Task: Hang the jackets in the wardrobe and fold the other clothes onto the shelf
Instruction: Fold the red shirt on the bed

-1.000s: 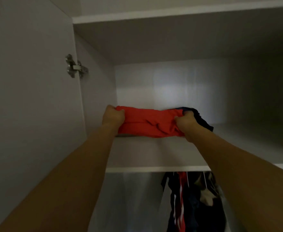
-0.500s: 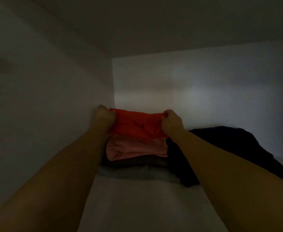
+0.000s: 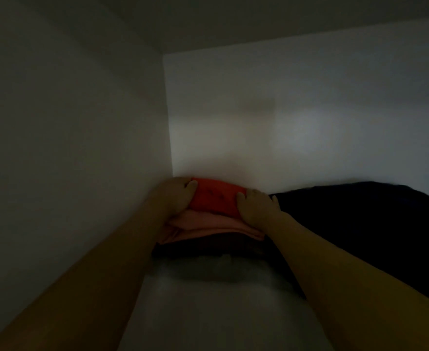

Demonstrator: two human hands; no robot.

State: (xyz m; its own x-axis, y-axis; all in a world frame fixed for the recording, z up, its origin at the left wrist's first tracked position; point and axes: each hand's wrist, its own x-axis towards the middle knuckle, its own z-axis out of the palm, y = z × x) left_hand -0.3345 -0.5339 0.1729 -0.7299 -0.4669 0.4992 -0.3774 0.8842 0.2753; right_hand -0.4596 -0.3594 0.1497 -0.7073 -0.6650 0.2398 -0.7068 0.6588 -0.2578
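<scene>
Red folded garment (image 3: 216,198), set on top of a stack in the dim back-left corner of the wardrobe shelf (image 3: 208,312).

It is bright red-orange, creased, folded small, and sits at the centre of the frame on a pink folded piece (image 3: 208,225), with a dark layer under that. The left hand (image 3: 176,196) grips its left end, thumb curled over the top; the right hand (image 3: 255,206) grips its right end the same way, so the cloth lies between both hands. A dark heap of clothing (image 3: 360,224) spreads just beside the stack, toward the right of the frame.
</scene>
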